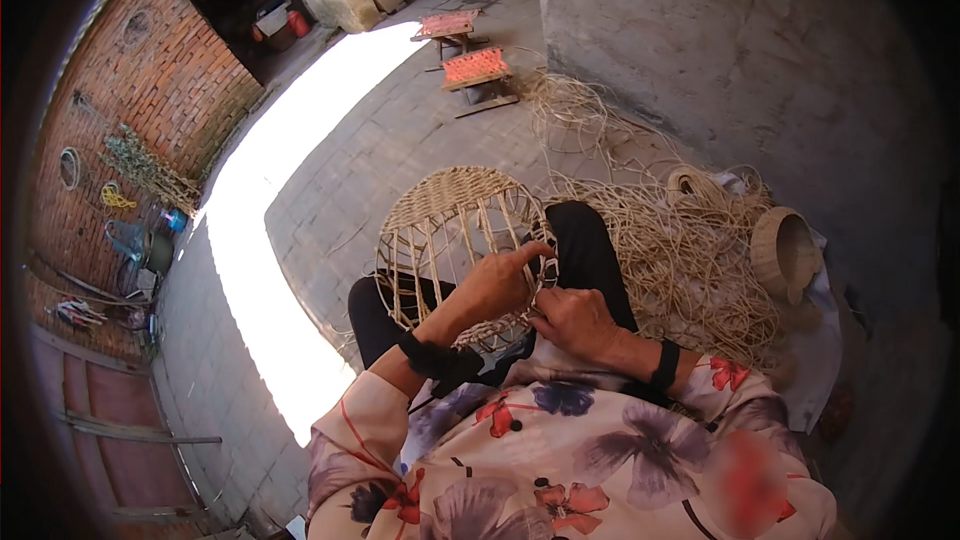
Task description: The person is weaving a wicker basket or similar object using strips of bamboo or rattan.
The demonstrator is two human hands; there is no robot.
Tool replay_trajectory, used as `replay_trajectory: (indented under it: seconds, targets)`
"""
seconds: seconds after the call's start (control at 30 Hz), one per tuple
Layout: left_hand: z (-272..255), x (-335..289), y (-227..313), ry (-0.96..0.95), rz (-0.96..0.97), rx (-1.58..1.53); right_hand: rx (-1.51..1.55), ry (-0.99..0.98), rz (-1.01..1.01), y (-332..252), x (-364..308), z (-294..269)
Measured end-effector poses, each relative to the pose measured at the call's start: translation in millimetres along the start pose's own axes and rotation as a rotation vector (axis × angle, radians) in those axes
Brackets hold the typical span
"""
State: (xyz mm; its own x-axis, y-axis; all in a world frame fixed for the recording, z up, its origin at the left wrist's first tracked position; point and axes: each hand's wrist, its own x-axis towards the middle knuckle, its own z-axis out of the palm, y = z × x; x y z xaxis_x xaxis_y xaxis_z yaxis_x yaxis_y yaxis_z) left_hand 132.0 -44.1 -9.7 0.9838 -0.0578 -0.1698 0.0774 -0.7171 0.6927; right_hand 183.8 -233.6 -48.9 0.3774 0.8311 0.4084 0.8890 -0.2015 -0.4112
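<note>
A round, partly woven straw-coloured basket piece [455,198] rests on my lap, tilted against my dark-trousered knees. Its far part is densely woven, while the nearer part shows spaced cords with gaps between them. My left hand [497,285] reaches over the open cords to the right side of the rim, its index finger stretched along the edge and the other fingers curled. Close beside it, my right hand [578,322] is closed at the same stretch of rim, thumb and fingers pinched together. Whatever strand lies between the fingertips is too small to make out.
A heap of loose straw-coloured cord [690,260] spreads to my right, with a round woven basket [785,252] at its outer edge. Two low stools with red woven seats [475,67] stand ahead. A grey wall [740,50] rises at the right, a brick wall [150,70] at the left.
</note>
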Motion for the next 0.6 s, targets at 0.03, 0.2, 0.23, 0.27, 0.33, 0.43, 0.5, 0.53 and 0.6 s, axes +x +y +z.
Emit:
replay_trajectory:
  seconds: [0.03, 0.2, 0.23, 0.27, 0.33, 0.43, 0.5, 0.53, 0.6]
  targets:
    - [-4.5, -3.5, -5.5, -0.013, -0.030, -0.318, 0.000, 0.006, 0.026, -3.9, 3.0, -10.4]
    - [-12.7, -37.5, 7.2, -0.046, -0.155, -1.081, 0.196, 0.034, -0.005, -5.7, 6.2, -33.8]
    - [-15.1, -45.0, 5.3, -0.008, -0.151, -1.164, 0.285, 0.073, -0.044, -7.5, 8.5, -33.4]
    - [-19.7, -53.2, 4.5, 0.033, -0.145, -1.248, 0.284, 0.067, -0.051, -10.0, 10.9, -31.5]
    - [-36.9, -66.4, 4.1, 0.059, -0.087, -1.302, 0.374, 0.107, -0.071, -11.5, 16.3, -24.6]
    - [-65.2, -87.9, -8.3, 0.153, 0.032, -1.351, 0.368, 0.025, -0.045, -12.4, 18.3, -17.8]
    - [-82.2, -98.1, -24.1, 0.231, 0.097, -1.349, 0.337, -0.019, -0.069, -11.1, 16.9, -12.0]
    - [-90.2, -100.7, -34.5, 0.362, 0.121, -1.333, 0.308, -0.058, -0.090, -11.2, 16.3, -10.3]
    - [-100.6, -97.0, -42.2, 0.508, 0.149, -1.320, 0.308, -0.067, -0.111, -13.0, 17.4, -8.6]
